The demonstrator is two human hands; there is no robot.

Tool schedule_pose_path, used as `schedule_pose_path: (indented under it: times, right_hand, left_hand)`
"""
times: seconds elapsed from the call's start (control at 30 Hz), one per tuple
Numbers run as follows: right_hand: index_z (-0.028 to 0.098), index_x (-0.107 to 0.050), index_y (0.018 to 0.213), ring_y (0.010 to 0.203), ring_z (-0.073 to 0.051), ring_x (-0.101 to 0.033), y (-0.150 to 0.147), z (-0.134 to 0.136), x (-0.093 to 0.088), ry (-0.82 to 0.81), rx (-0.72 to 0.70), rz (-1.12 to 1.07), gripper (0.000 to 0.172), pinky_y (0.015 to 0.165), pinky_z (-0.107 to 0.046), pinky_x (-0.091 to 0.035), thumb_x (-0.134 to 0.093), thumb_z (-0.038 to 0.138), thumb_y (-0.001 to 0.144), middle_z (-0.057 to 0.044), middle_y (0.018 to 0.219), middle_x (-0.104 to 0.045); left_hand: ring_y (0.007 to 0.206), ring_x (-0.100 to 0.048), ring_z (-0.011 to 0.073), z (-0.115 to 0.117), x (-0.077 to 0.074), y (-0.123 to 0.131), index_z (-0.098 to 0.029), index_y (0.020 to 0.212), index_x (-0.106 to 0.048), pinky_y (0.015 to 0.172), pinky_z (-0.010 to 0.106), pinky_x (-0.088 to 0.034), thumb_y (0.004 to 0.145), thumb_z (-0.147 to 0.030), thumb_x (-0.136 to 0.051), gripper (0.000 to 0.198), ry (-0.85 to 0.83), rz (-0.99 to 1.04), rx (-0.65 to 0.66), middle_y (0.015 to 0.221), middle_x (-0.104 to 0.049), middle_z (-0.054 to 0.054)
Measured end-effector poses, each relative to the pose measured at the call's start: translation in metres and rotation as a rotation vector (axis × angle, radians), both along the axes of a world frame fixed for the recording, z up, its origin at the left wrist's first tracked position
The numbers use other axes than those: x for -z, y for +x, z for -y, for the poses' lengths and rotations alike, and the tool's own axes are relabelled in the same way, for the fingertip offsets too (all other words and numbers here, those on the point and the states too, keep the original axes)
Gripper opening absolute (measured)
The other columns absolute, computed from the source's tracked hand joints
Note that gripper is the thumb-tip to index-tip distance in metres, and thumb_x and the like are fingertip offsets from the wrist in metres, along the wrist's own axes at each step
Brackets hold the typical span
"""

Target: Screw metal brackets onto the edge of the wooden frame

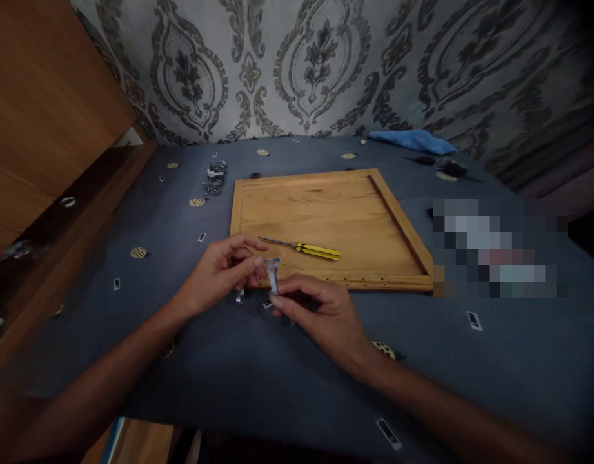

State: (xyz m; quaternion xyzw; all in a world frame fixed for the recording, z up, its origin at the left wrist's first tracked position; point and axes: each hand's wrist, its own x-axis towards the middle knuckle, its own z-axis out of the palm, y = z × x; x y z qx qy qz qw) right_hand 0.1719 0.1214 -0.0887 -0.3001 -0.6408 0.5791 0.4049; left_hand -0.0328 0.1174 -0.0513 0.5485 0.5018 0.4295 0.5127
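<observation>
A small silver cabinet hinge (273, 278) is held upright between my two hands, its wider flanged end at the top. My left hand (231, 267) touches that upper end with thumb and bent fingers. The lower end is pinched between the thumb and fingers of my right hand (320, 306). Just beyond lies a framed wooden panel (301, 212) with small dark holes along its near rail. On the panel rests a screwdriver (318, 251) with a yellow and black handle. Another small metal piece (239, 296) sits below my left hand, by the panel's near edge.
Several metal hinges (215, 177) are clustered left of the panel. A blue cloth (415, 140) and dark objects (442, 165) lie at the back right. Something blurred out (495, 248) is on the right. Wooden furniture (45, 116) borders the patterned dark cloth surface (180, 258) on the left.
</observation>
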Motion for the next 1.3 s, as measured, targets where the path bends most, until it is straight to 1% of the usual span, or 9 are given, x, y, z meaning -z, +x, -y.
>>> schedule_pose_path:
  times: [0.1,0.2,0.33,0.47,0.63,0.8,0.97,1.13,1.3]
  right_hand:
    - [0.021,-0.078,0.082,0.061,-0.013,-0.071,0.0,0.004,0.005,-0.093,0.03,-0.027,0.009,0.049,-0.021,-0.05,-0.079,0.03,0.084,-0.001,0.074,-0.077]
    - [0.021,-0.081,0.084,0.063,-0.015,-0.072,0.001,0.005,0.009,-0.135,0.016,-0.003,0.014,0.048,-0.021,-0.051,-0.079,0.035,0.085,-0.003,0.073,-0.079]
    - [0.021,-0.083,0.087,0.062,-0.015,-0.072,0.002,0.004,0.008,-0.162,-0.011,0.01,0.02,0.05,-0.022,-0.054,-0.079,0.041,0.086,-0.004,0.074,-0.079]
    - [0.021,-0.083,0.082,0.059,-0.013,-0.07,0.001,0.005,0.007,-0.174,-0.017,-0.016,0.023,0.05,-0.021,-0.054,-0.081,0.044,0.086,-0.003,0.07,-0.077]
    - [0.021,-0.082,0.082,0.045,-0.01,-0.064,0.0,0.005,0.007,-0.25,-0.023,-0.05,0.024,0.043,-0.019,-0.05,-0.084,0.045,0.083,-0.001,0.068,-0.074]
    - [0.02,-0.08,0.079,0.041,-0.008,-0.059,0.001,0.004,0.004,-0.227,-0.039,-0.03,0.027,0.04,-0.018,-0.045,-0.08,0.046,0.087,0.001,0.06,-0.068]
    - [0.019,-0.079,0.08,0.04,-0.008,-0.057,0.002,0.003,0.002,-0.216,-0.055,0.004,0.029,0.04,-0.017,-0.043,-0.076,0.046,0.09,0.004,0.05,-0.06]
    - [0.017,-0.078,0.079,0.04,-0.008,-0.057,0.002,0.003,0.001,-0.237,-0.068,-0.001,0.036,0.041,-0.017,-0.042,-0.078,0.052,0.087,0.003,0.052,-0.061]
    - [0.018,-0.077,0.079,0.041,-0.007,-0.056,0.001,0.004,0.004,-0.188,-0.083,0.001,0.032,0.042,-0.017,-0.043,-0.073,0.048,0.091,0.004,0.053,-0.061]
  left_hand:
    - [0.052,-0.059,0.0112,0.0,-0.006,-0.007,-0.019,0.105,-0.071,0.051,0.021,-0.047,0.089,-0.043,-0.077,0.03,0.126,-0.113,-0.104,0.063,-0.066,-0.004]
    - [0.065,-0.064,0.0144,0.002,-0.013,-0.012,-0.021,0.106,-0.074,0.059,0.023,-0.049,0.088,-0.04,-0.078,0.026,0.221,-0.221,-0.135,0.073,-0.068,-0.001]
    - [0.103,-0.071,0.0245,0.008,-0.018,-0.013,-0.026,0.12,-0.072,0.084,0.032,-0.056,0.083,-0.036,-0.085,0.041,0.348,-0.362,0.041,0.11,-0.076,0.005]
    - [0.122,-0.065,0.029,0.012,-0.012,-0.008,-0.029,0.133,-0.064,0.108,0.042,-0.05,0.083,-0.039,-0.088,0.057,0.502,-0.53,0.208,0.132,-0.072,0.007]
    - [0.123,-0.064,0.0313,0.015,0.0,-0.004,-0.03,0.141,-0.057,0.108,0.045,-0.049,0.087,-0.043,-0.083,0.061,0.522,-0.672,0.195,0.134,-0.071,0.008]
    - [0.122,-0.066,0.0306,0.016,0.002,-0.005,-0.031,0.144,-0.052,0.105,0.044,-0.051,0.089,-0.047,-0.081,0.064,0.545,-0.694,0.178,0.134,-0.071,0.008]
    - [0.124,-0.066,0.0302,0.017,0.001,-0.005,-0.03,0.146,-0.048,0.102,0.043,-0.05,0.094,-0.039,-0.078,0.061,0.589,-0.758,0.185,0.135,-0.07,0.009]
    - [0.123,-0.065,0.0303,0.019,0.0,-0.002,-0.026,0.145,-0.046,0.101,0.044,-0.049,0.093,-0.031,-0.077,0.061,0.57,-0.816,0.19,0.133,-0.07,0.009]
    - [0.12,-0.065,0.0286,0.019,-0.004,-0.001,-0.026,0.146,-0.043,0.103,0.044,-0.049,0.091,-0.026,-0.074,0.063,0.546,-0.815,0.212,0.129,-0.07,0.008]
